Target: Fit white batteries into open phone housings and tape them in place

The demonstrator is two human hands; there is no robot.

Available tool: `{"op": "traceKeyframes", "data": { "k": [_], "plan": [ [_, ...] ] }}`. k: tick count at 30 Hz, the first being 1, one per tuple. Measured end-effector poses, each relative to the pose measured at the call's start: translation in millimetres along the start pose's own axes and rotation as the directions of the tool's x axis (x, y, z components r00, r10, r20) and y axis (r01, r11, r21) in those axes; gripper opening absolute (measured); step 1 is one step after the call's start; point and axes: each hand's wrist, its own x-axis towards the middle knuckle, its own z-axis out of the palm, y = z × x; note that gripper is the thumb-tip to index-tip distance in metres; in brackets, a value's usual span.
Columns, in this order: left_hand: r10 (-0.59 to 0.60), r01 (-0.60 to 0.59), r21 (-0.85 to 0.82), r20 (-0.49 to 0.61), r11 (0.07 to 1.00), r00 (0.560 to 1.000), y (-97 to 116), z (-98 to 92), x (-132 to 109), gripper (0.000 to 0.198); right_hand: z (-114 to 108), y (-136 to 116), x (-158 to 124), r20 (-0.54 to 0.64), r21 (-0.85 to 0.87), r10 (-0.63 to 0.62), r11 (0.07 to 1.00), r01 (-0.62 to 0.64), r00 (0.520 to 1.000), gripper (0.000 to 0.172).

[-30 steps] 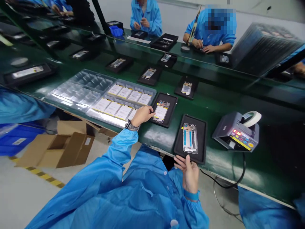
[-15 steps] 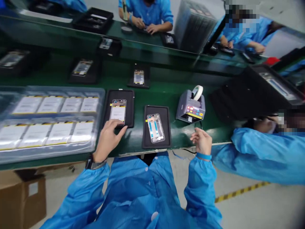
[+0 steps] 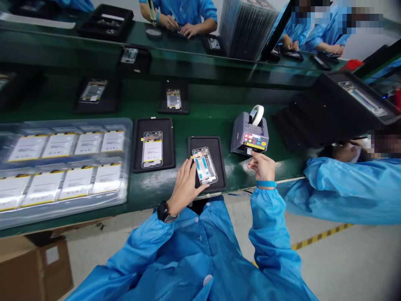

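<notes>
Left of the tape dispenser (image 3: 249,136), a phone frame (image 3: 205,166) with blue strips lay in a black tray (image 3: 216,146); the left hand (image 3: 184,184) spanned its left side, thumb and fingers apart. At the dispenser's front, the right hand (image 3: 263,168) curled by the white tape end (image 3: 249,151); whether it pinched that could not be told.

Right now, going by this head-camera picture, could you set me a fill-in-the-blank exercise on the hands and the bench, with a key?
1. The left hand is at the phone frame whose two bright strips are coloured ____.
2. The right hand is at the front of the tape dispenser, whose tape roll is coloured ____.
3. The dark watch is worn with the ____ hand.
4. The packs in the clear tray show in ____ rows.

Missing words: blue; white; left; two.
</notes>
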Motion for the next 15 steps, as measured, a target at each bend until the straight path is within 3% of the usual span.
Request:
{"op": "traceKeyframes", "data": {
  "k": [4,10,13,15],
  "plan": [
    [0.045,-0.045,-0.005,0.057,0.999,0.997,-5,5.0,2,0.105,4,-2,1,-0.01,-0.007,-0.004,1.0,0.003,1.0,0.027],
    [0.111,-0.1,-0.086,0.144,0.991,0.983,-12,-9.6,6,0.112,-6,-1,-4,-0.046,-0.032,-0.029,0.999,0.027,0.999,0.03],
    [0.143,-0.123,-0.145,0.138,0.982,0.98,-30,-37.0,4,0.097,-14,18,-18,-0.093,-0.073,-0.088,0.994,0.082,0.992,0.041],
    [0.039,-0.034,-0.121,0.04,0.992,0.998,-57,-72.2,-3,0.07,-13,40,-33,-0.097,-0.162,-0.195,0.971,0.178,0.976,0.048]
  ]
}}
